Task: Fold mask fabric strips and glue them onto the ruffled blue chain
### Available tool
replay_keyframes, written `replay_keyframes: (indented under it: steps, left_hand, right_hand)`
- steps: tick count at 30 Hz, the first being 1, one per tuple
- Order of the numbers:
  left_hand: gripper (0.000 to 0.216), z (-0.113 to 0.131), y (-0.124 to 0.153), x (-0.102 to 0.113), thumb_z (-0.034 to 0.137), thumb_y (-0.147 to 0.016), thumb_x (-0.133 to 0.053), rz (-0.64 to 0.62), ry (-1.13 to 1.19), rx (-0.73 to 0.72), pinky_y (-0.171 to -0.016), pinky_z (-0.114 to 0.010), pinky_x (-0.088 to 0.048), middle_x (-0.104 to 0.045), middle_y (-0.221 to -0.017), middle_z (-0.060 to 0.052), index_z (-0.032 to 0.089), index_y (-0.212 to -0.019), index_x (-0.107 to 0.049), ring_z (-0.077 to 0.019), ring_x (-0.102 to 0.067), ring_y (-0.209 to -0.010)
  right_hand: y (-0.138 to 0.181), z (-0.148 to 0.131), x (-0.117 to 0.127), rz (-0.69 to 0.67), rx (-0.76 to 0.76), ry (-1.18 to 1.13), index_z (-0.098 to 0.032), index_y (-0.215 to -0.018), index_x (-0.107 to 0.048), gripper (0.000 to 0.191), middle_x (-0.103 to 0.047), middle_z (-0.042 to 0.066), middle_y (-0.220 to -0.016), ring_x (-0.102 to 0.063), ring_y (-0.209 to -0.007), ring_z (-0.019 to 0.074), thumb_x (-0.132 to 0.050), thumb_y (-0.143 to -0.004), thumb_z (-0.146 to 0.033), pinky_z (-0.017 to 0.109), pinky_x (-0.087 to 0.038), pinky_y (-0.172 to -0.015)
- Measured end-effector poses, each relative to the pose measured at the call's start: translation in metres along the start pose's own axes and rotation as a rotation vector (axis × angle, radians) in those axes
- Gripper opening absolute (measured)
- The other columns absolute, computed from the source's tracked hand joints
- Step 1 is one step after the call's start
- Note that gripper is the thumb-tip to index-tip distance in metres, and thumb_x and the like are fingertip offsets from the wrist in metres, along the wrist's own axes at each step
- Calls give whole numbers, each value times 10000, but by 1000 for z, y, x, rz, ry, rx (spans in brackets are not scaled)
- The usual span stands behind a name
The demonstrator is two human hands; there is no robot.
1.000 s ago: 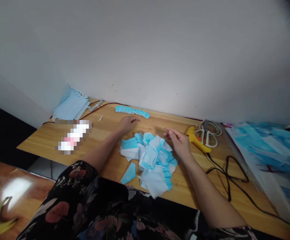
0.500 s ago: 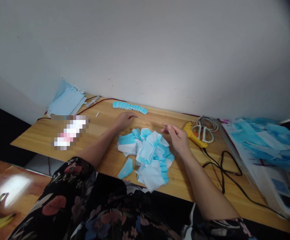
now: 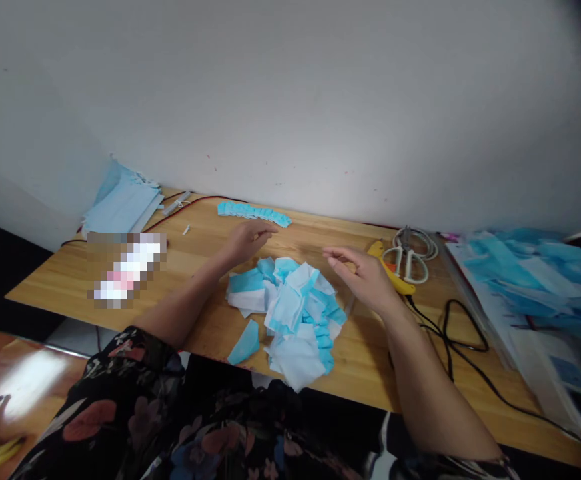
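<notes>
My left hand [image 3: 249, 241] hovers over the table just in front of a pleated blue strip [image 3: 254, 213] that lies near the wall. Its fingers stretch out to the right and hold nothing. Across from it, my right hand [image 3: 361, 272] is empty too, with fingers extended and the thumb apart. Between my forearms lies a loose heap of blue and white mask-fabric pieces [image 3: 290, 310]. One separate blue scrap [image 3: 245, 342] sits at the heap's lower left. A yellow glue gun [image 3: 401, 283] lies partly hidden behind my right hand.
White-handled scissors [image 3: 413, 263] rest beside a coiled white cable [image 3: 427, 243]. A black cord [image 3: 463, 345] loops across the right side. More blue fabric [image 3: 545, 280] is piled far right. Face masks [image 3: 123, 200] are stacked back left, behind a blurred-out bright object [image 3: 130, 267].
My right hand has turned, its fingers straighter and the thumb lower. The left hand stays near the strip with fingers extended. The view has shifted slightly; the heap looks the same.
</notes>
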State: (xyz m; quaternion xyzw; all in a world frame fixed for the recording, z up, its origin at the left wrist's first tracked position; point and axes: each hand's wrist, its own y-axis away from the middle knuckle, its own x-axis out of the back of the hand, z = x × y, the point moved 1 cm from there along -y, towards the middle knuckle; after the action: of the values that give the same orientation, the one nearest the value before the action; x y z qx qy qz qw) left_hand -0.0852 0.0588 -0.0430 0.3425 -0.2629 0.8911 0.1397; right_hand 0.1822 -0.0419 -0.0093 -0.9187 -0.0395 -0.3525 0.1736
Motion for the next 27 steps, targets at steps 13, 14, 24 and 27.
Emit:
replay_keyframes:
  steps: [13, 14, 24, 27]
  left_hand:
    - [306, -11, 1, -10, 276, -883, -481, -129, -48, 75, -904, -289, -500, -733, -1063, -44, 195, -1035, -734, -184, -664, -990]
    - [305, -12, 1, -10, 271, -883, -481, -129, -41, 72, -900, -292, -502, -733, -1058, -50, 187, -1032, -734, -186, -665, -984]
    - [272, -1, -2, 7, 218, -877, -496, 99, 78, 100, -840, -267, -502, -732, -1012, -57, 166, -1017, -723, -159, -661, -924]
    - [261, 1, -4, 5, 212, -870, -508, 120, 115, 83, -825, -259, -491, -735, -965, -67, 145, -999, -725, -154, -660, -897]
  right_hand:
    - [1, 29, -20, -30, -60, -6, -254, -1084, -718, 322, -757, 57, -1029, -705, -920, 237, -498, -910, -413, 385, -540, -822]
    - [1, 32, -21, -23, -65, -10, -250, -1083, -718, 325, -758, 58, -1019, -705, -909, 235, -501, -908, -417, 383, -541, -815]
    - [3, 11, -11, -48, 133, -23, -258, -1170, -666, 316, -729, 55, -1093, -661, -1029, 231, -489, -915, -317, 403, -506, -922]
    - [5, -2, -7, -111, 285, -23, -273, -1247, -612, 383, -665, 57, -1241, -581, -1182, 250, -484, -888, -232, 461, -444, -1024]
